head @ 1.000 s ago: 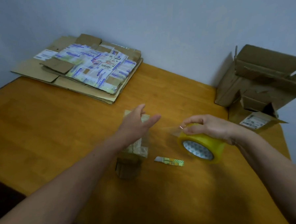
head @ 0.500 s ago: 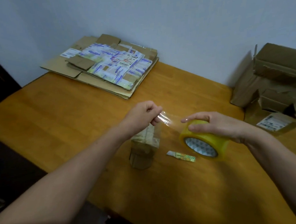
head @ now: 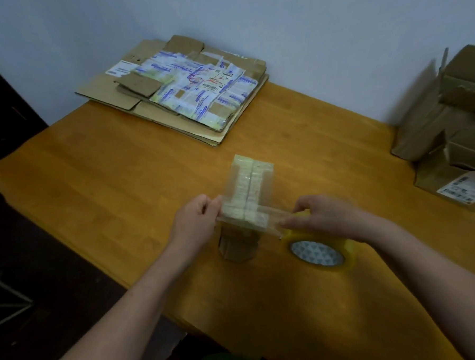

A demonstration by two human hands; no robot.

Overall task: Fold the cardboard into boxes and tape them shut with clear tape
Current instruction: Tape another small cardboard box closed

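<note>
The wooden tabletop (head: 93, 187) fills most of the view, with a wall behind its far edge. At the far left corner lies a stack of flattened cardboard (head: 140, 83), its top covered with printed labels and old tape. At the far right corner, against the wall, is a pile of folded boxes (head: 447, 119), some with loose flaps. Near the middle of the front edge stands a small box (head: 248, 190), its top seam already taped lengthwise. Just right of it is the tape roll (head: 316, 254), tilted; I cannot tell whether it touches the wood. The right hand (head: 323, 219) grips the roll from above, fingers curled over its rim. The left hand (head: 194, 226) pinches the free end of a strip of clear tape (head: 271, 219) at the box's left side. The strip is stretched between the hands across the near end of the box top
</note>
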